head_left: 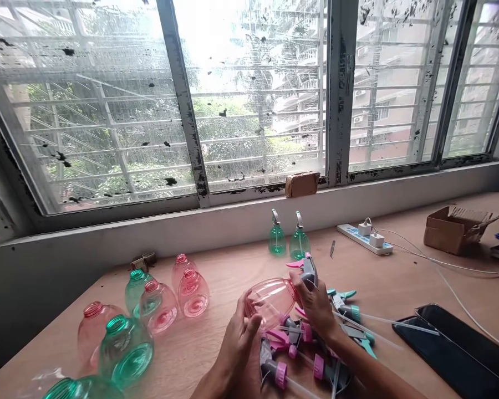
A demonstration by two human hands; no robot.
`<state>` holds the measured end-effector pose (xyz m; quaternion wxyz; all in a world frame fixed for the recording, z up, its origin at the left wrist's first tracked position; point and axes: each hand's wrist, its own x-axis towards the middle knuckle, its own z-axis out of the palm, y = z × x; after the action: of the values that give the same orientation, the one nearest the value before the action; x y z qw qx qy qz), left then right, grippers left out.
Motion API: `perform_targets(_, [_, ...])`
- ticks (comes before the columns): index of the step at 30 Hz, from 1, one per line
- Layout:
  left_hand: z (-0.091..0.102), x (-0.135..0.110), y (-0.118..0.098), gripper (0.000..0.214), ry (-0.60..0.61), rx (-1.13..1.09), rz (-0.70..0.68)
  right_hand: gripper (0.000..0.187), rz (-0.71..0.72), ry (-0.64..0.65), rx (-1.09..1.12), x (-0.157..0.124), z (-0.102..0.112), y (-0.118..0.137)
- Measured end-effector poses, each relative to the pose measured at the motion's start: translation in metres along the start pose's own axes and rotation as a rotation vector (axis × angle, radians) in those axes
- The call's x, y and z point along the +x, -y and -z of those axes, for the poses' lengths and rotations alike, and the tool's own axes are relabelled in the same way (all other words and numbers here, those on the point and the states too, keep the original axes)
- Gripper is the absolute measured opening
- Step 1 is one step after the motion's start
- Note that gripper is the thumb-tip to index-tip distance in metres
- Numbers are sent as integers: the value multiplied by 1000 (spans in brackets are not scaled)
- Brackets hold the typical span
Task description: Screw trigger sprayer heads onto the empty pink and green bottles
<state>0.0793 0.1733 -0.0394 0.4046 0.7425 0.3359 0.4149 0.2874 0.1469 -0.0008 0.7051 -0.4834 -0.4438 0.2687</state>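
My left hand (238,339) is wrapped round the base of a clear pink bottle (271,296), which lies tilted on its side in the air with its neck to the right. At the neck, my right hand (319,311) grips a grey and pink trigger spray head (309,272); its fingers hide the join, so I cannot tell how firmly the two fit. Below both hands is a heap of loose spray heads with straws, some with pink collars (281,375) and some with a teal collar (355,313).
Open pink bottles (193,296) and green bottles (127,354) stand at the left. Two green spray bottles (276,241) stand by the wall. Further right are a power strip (363,239) with cables, a cardboard box (444,233) and a dark phone-like slab (436,360).
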Motion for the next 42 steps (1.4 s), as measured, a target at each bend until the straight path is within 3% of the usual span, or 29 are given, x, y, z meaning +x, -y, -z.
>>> perform_targets(6, [-6,-7,-6,88,-15,214,-119,49,-14,-21,-37,6,4,-7])
perform_targets(10, [-8,-8,-5,84,-50,260,-195,48,-25,-12,-37,7,4,-9])
perform_targets(14, [-5,-5,-2,99,-15,145,-113,45,-23,-18,-27,2,2,-7])
perform_targets(20, [0,2,-5,73,49,-133,-10,46,-8,-41,-23,-1,0,-5])
perform_targets(23, [-1,0,-4,68,18,-53,-63,45,-10,-48,-26,2,2,-7])
perform_targets(28, [-5,-6,-2,79,-41,209,-219,47,-40,-60,-28,7,4,-14])
perform_targets(32, [-7,-7,-3,80,-60,250,-304,48,-38,-61,-31,7,4,-14])
perform_targets(36, [-4,-4,0,85,-21,83,-214,47,-12,-63,-35,4,2,-7])
perform_targets(42, [-1,0,2,69,35,-142,-33,46,8,-54,-43,1,1,-6])
